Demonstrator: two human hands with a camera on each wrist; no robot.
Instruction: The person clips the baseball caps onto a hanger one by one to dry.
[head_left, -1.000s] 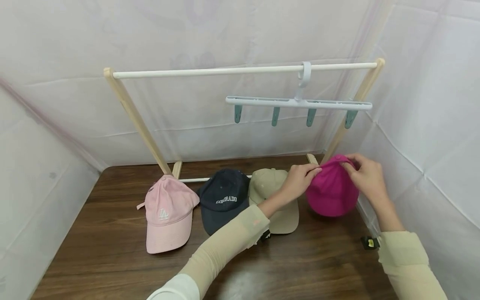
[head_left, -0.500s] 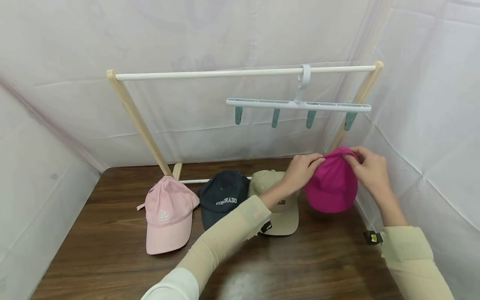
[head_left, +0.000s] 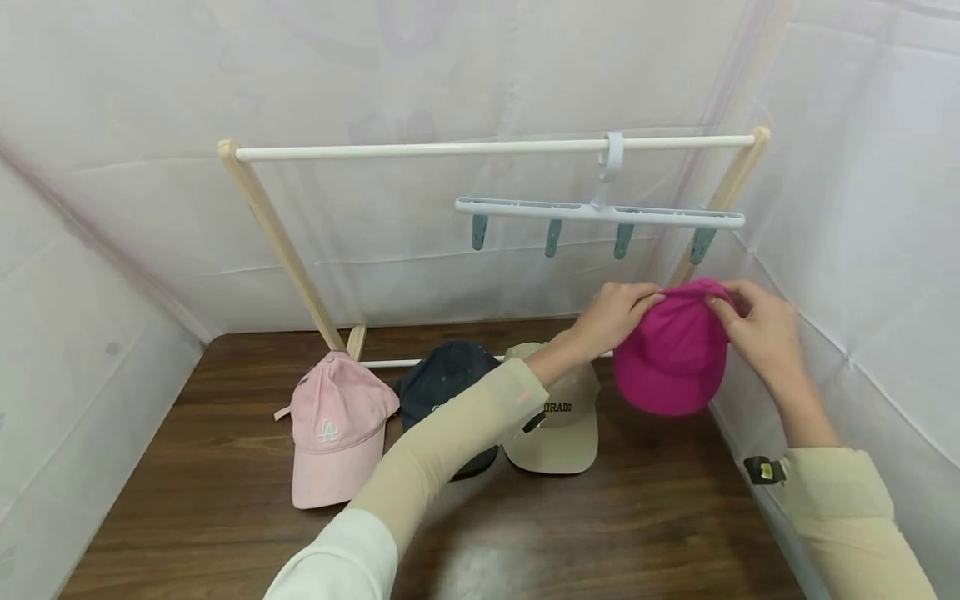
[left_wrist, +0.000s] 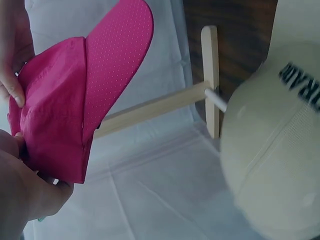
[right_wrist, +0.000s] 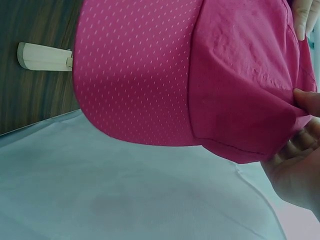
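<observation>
- In the head view, you are holding the magenta cap (head_left: 671,354) below the right end of the clip hanger (head_left: 540,208), apart from it, brim facing down
- Your left hand (head_left: 618,312) is pinching the cap's top edge on its left side, and your right hand (head_left: 768,325) is grasping the right side of that edge
- Your left sleeve (head_left: 457,433) is crossing over the dark cap (head_left: 450,371) and the beige cap (head_left: 555,446), both below the hanger's left half, so a dipping forearm could be dragging them; the pink cap (head_left: 337,433) is lying farther left
- Raising the cap straight up could be knocking the hanger's rightmost clip (head_left: 702,244) and setting the hanger swinging
- The fabric wall (head_left: 885,292) is closing off your space right of the hanger, while the tabletop (head_left: 637,508) is offering more room toward you, below the hanger
- In the left wrist view, you are keeping a gap between magenta cap and beige cap
- In the right wrist view, your thumb is denting the soft crown; a shallow grip could be letting it slip, the brim being the far edge that is leading any bump
</observation>
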